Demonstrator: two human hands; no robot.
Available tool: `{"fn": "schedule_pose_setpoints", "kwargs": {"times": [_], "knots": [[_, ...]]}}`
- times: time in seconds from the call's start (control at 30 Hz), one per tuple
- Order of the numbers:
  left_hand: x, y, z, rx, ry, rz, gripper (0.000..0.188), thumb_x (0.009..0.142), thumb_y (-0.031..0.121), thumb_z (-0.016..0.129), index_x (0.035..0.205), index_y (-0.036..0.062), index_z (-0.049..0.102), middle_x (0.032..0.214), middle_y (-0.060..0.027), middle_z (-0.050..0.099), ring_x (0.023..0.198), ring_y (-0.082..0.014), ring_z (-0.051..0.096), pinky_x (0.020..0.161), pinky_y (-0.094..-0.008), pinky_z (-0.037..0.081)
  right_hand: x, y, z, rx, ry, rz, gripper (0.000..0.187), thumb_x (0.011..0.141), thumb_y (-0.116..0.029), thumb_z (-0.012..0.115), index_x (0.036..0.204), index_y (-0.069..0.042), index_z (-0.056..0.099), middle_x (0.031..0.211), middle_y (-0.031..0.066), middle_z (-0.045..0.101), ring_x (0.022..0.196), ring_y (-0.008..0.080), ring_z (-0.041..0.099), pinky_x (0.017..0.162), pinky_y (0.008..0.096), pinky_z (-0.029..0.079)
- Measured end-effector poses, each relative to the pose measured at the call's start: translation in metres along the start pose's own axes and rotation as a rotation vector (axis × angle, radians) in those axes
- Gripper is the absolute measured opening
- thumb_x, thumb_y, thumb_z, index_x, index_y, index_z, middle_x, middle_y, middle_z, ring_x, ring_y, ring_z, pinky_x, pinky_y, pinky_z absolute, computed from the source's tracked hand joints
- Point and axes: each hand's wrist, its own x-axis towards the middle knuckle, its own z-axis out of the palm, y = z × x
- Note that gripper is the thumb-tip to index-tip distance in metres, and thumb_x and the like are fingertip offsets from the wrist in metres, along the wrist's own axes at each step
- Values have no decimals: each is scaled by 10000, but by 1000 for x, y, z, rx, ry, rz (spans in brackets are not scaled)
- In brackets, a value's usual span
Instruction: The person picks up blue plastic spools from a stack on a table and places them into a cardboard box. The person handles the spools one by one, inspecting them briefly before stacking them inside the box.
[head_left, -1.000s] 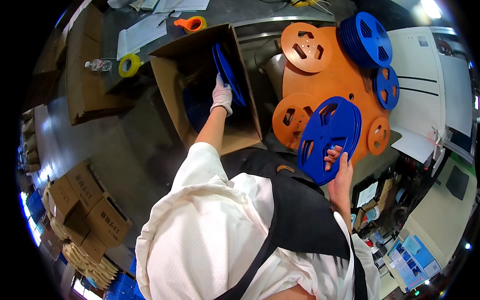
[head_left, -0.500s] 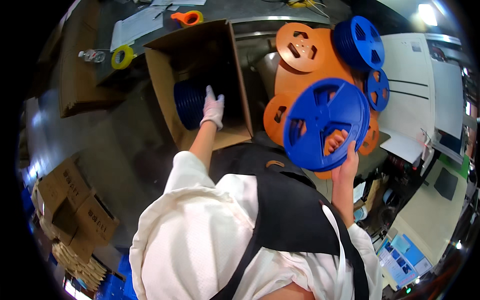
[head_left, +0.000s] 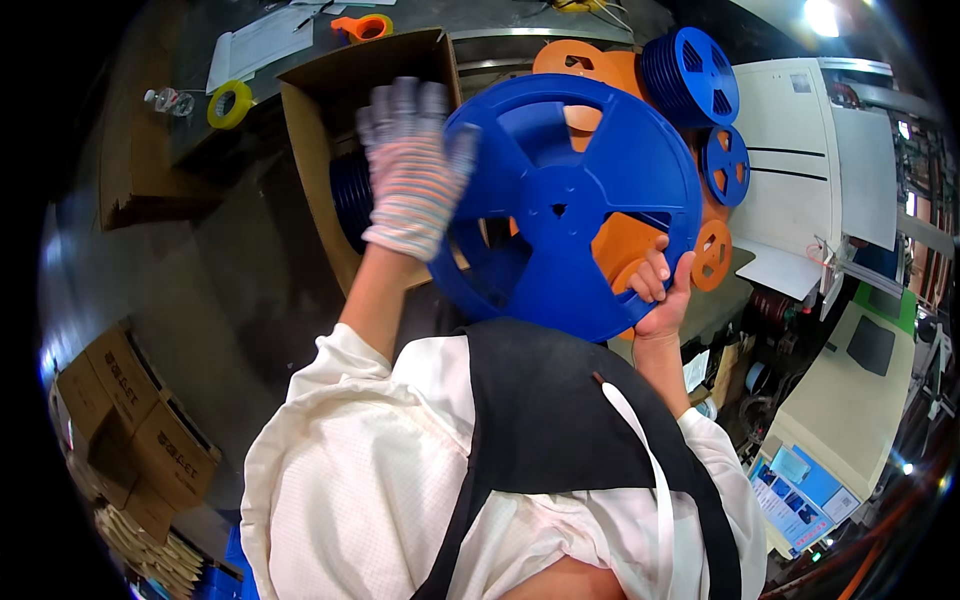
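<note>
A large blue plastic reel [head_left: 560, 270] is held up before my chest, its spoked face turned toward me. My right hand [head_left: 662, 290], bare, grips its lower right rim, with fingers coming through a cutout. My left hand [head_left: 410, 165], in a striped knit glove, is spread flat at the reel's left edge; whether it touches the rim I cannot tell. Behind that hand stands an open cardboard box [head_left: 298, 130]. Several dark blue reels [head_left: 350, 200] stand on edge inside it, partly hidden by my hand.
Beyond the held reel are orange reels [head_left: 575, 62], a stack of blue reels [head_left: 692, 75] and a smaller blue reel [head_left: 726, 165]. Yellow tape [head_left: 230, 104], an orange tape dispenser [head_left: 362, 28], papers [head_left: 260, 50] and a bottle [head_left: 170, 101] lie far left. Cartons [head_left: 140, 410] stand lower left.
My left hand has come up out of the box and opened beside the reel. The blue reel has moved left and closer to me, still in my right hand.
</note>
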Motion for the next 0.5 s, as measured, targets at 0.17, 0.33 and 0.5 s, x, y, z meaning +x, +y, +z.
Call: {"fn": "schedule_pose_setpoints", "kwargs": {"times": [0.17,0.33,0.5], "knots": [[-43,104,-29,-642,-240,406,668,815,410,614,1343,28,467,1392,-230,442,1321,-378,391,1136,-478,231,2,26,17,-9,-83,132,514,953,-466,510,1165,3,511,682,21,488,448,57,319,447,206,276],[-53,8,32,-279,-236,33,549,914,405,482,1271,-10,514,1303,-240,514,1234,-398,459,1085,-463,320,-11,20,18,-33,-56,62,539,943,-478,521,1180,5,500,698,17,491,463,56,330,453,203,280],[-84,-67,52,-79,-255,-234,580,930,453,470,1341,44,483,1402,-252,424,1320,-425,345,1116,-473,254,6,16,22,-107,50,-54,570,939,-482,522,1219,14,484,783,26,537,548,65,403,522,210,335]]}}
